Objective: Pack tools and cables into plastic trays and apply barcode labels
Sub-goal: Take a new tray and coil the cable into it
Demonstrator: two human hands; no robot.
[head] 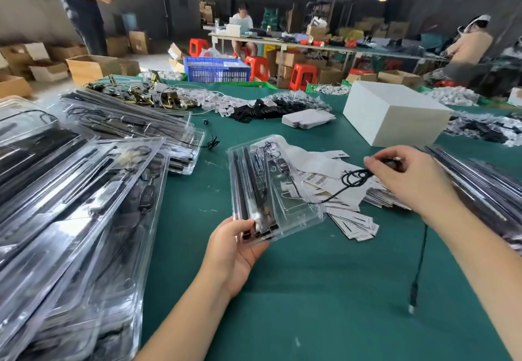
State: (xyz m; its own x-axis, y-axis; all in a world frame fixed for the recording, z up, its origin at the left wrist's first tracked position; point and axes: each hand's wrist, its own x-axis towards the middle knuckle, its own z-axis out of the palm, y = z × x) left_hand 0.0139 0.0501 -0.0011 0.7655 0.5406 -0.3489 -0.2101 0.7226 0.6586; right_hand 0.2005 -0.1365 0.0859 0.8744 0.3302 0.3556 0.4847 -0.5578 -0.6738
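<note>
My left hand point(234, 250) grips the near end of a clear plastic tray point(293, 205), holding it tilted over the green table. Black rods point(254, 188) lie in the tray's left slots, and a small black controller on a thin wire sits further right. My right hand point(409, 179) pinches a coiled black cable point(354, 177) to the right of the tray; its free end hangs down to a USB plug point(413, 298) above the table. Barcode labels point(317, 179) lie in a loose pile under and behind the tray.
Stacks of packed clear trays point(70, 219) fill the left side. More black rods in plastic point(485, 185) lie at the right edge. A white box point(395, 112) stands at the back right, with heaps of cables and white tags point(268, 106) behind. People work in the background.
</note>
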